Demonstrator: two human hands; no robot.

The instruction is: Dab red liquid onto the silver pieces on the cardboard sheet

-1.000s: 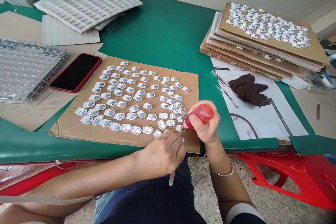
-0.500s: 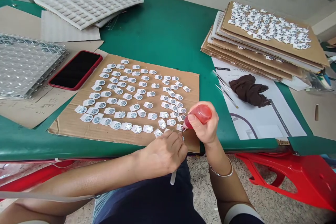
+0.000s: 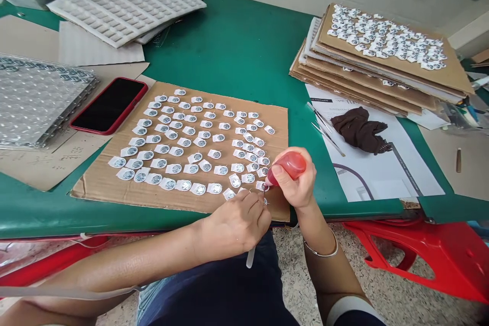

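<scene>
"What does the right hand (image 3: 297, 183) grip?"
"A red squeeze bottle (image 3: 292, 164), its nozzle at 1 white-tabbed disc (image 3: 261, 185) near the right edge of the cardboard sheet (image 3: 101, 181)."
"And the left hand (image 3: 240, 221)?"
"It's closed around a pale-handled tool (image 3: 250, 258), beside that disc."

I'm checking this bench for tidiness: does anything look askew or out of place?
The dark cloth lies crumpled on the printed sheet, hiding part of it; the stacked boards have misaligned edges.
</scene>
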